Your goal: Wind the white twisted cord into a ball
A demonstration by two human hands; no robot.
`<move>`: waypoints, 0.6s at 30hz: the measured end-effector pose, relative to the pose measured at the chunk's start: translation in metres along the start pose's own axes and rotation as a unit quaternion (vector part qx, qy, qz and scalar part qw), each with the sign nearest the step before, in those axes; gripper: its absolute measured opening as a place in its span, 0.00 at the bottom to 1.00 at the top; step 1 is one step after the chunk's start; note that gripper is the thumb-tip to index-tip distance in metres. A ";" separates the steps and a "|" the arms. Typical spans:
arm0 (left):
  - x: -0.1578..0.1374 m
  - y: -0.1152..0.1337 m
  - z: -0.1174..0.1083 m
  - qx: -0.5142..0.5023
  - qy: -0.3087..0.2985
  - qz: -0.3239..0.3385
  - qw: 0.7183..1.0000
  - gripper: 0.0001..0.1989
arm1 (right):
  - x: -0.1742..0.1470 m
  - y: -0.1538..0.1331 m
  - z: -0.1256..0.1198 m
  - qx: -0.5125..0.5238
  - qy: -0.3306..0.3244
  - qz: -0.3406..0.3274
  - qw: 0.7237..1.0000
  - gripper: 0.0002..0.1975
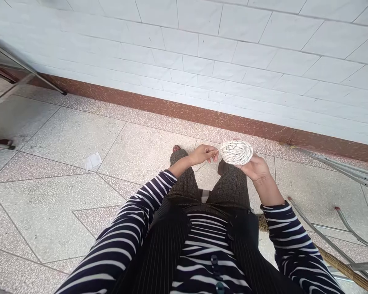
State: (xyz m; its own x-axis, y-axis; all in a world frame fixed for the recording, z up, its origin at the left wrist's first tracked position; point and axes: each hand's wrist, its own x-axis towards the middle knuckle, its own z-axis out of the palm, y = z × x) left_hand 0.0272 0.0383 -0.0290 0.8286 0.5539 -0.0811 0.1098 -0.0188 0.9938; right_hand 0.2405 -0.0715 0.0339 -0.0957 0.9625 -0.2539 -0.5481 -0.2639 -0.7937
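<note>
An oval coil of cream-white braided cord [236, 152] rests in my right hand [256, 168] in the head view. My right palm and fingers support it from below and from its right side, and most of these fingers are hidden behind it. My left hand [205, 154] is at the coil's left end, with thumb and forefinger pinched together. Something thin seems to run from that pinch to the coil's edge, too small to make out. Both hands are above my knees, in front of my body.
A white tiled wall [199, 53] with a red-brown skirting [159, 105] stands ahead. Metal-legged furniture [33, 73] is at the left. Metal tubes [334, 163] and a straw broom [343, 265] lie at the right. A white scrap [93, 161] is on the speckled floor [67, 212].
</note>
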 end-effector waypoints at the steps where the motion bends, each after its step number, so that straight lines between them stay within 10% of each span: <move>1: -0.001 0.000 0.001 -0.005 -0.003 0.000 1.000 0.21 | 0.000 -0.005 0.002 0.013 0.022 -0.009 1.000 0.31; 18: -0.012 -0.010 0.013 -0.042 0.017 -0.064 0.997 0.19 | 0.012 -0.064 0.029 -0.087 0.147 -0.260 0.950 0.24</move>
State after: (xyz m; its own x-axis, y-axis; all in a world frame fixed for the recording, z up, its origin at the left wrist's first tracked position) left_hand 0.0235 0.0212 -0.0392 0.7914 0.5753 -0.2065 0.1659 0.1231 0.9784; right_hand 0.2508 -0.0414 0.0981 0.4003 0.9133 0.0749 -0.3100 0.2118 -0.9268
